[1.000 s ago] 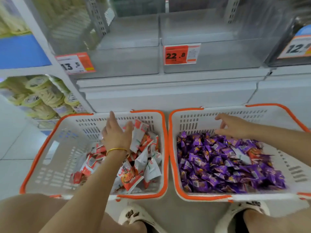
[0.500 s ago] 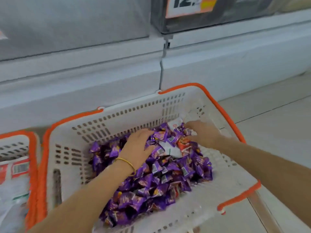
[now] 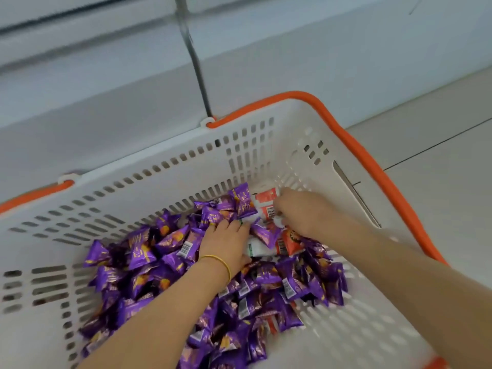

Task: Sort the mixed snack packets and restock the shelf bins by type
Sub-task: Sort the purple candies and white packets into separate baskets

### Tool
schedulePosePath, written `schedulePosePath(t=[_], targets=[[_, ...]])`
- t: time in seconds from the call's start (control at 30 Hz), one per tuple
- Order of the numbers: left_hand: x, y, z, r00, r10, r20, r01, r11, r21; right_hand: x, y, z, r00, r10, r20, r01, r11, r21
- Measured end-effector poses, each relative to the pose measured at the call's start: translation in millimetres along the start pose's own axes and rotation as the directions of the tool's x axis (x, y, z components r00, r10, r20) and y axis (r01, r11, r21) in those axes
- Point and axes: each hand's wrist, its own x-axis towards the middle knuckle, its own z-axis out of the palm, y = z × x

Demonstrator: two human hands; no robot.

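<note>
Pinching red packets (image 3: 268, 206), right hand (image 3: 306, 213) crowds basket (image 3: 298, 121) corner.

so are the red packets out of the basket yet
No, in: red packets lie among purple packets inside the white basket, the right hand gripping some.

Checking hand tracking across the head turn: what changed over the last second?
Left hand came across into the white basket, now rests on the purple packets. Right hand slid to its far corner, gripping red-and-white packets. Basket and purple heap stayed put.
</note>
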Motion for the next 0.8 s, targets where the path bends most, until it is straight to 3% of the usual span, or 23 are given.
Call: schedulePosePath(t=[0.13, 0.23, 0.33, 0.43, 0.5, 0.6, 0.63, 0.73, 0.8], targets=[[-3, -2, -24, 0.987, -0.128, 0.095, 0.137, 0.986, -0.099, -28, 10, -19, 0.959, -0.044, -0.280, 0.031, 0.998, -0.050], [-15, -22, -40, 0.979, -0.152, 0.133, 0.194, 0.891, -0.412, -45, 13, -39, 0.921, -0.050, -0.385, 0.098, 0.990, 0.105], [-28, -50, -48, 0.955, -0.259, 0.143, 0.280, 0.639, -0.717, -57, 13, -57, 0.968, -0.030, -0.249, 0.123, 0.923, 0.365], [-43, -64, -57, 0.949, -0.258, 0.182, 0.251, 0.266, -0.931, -56, 4, -67, 0.976, -0.059, -0.210, 0.178, 0.770, 0.613], [-49, -65, -61, 0.958, -0.153, 0.242, 0.257, 0.087, -0.963, -46, -9, -66, 0.977, -0.048, -0.207, 0.180, 0.700, 0.691], [-50, -60, -67, 0.931, -0.050, 0.363, 0.352, -0.146, -0.924, -25, -28, -59, 0.970, -0.011, -0.244, 0.174, 0.731, 0.660], [-50, -62, -68, 0.928, -0.053, 0.368, 0.360, -0.116, -0.926, -20, -34, -58, 0.962, 0.017, -0.272, 0.171, 0.738, 0.653], [-48, -67, -66, 0.941, 0.050, 0.335, 0.311, 0.264, -0.913, -12, -48, -54, 0.957, 0.010, -0.291, 0.199, 0.708, 0.678], [-52, -70, -62, 0.942, 0.022, 0.336, 0.306, 0.360, -0.881, -11, -51, -47, 0.962, -0.044, -0.271, 0.234, 0.649, 0.724]])
